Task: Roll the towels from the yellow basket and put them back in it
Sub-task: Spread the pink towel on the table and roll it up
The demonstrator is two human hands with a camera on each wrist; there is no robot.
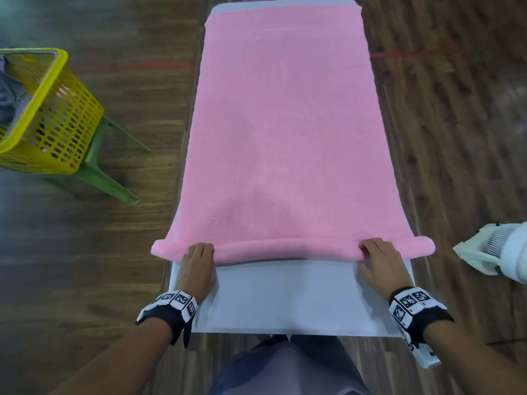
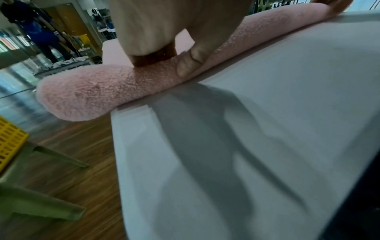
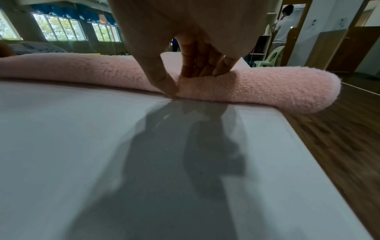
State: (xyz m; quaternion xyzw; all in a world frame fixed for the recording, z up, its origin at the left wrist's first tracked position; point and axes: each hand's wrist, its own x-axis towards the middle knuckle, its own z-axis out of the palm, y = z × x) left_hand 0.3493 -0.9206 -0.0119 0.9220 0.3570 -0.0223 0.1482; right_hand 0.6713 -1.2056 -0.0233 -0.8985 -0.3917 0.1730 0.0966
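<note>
Pink towel (image 1: 288, 132) flat along white table (image 1: 285, 303), near edge rolled into thin tube. Left hand (image 1: 198, 269) and right hand (image 1: 382, 266) apart, each pinching roll near its ends. Yellow basket (image 1: 51, 115) far left on green stool (image 1: 97, 172), grey cloth inside.

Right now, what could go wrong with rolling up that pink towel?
The pink towel is wider than the white table, so both roll ends hang off the sides and could sag or loosen. The left hand and right hand grip far apart; the middle might lag and roll crooked. The yellow basket sits off to the left, so carrying it could unroll it.
</note>
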